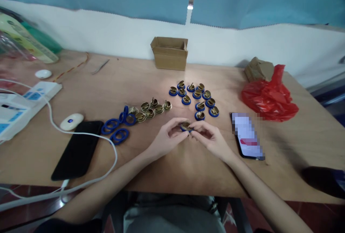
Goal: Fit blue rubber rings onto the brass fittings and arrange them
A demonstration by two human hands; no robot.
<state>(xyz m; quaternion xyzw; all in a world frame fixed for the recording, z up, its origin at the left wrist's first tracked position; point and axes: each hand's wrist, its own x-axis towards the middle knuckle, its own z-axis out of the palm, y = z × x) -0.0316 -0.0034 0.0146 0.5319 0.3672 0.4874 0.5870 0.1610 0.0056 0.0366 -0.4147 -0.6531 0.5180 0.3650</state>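
Between my two hands, above the front middle of the table, is a round brass fitting with a blue ring. My left hand grips its left side, fingers curled. The fingertips of my right hand pinch its right side. Beyond my hands stand several brass fittings with blue rings, each with an upright metal piece. Left of these lie several brass fittings without rings. Several loose blue rings lie further left, some overlapping or leaning.
An open cardboard box stands at the back. A red plastic bag and a lit phone are on the right. On the left are a dark phone, a white cable, a power strip and tweezers.
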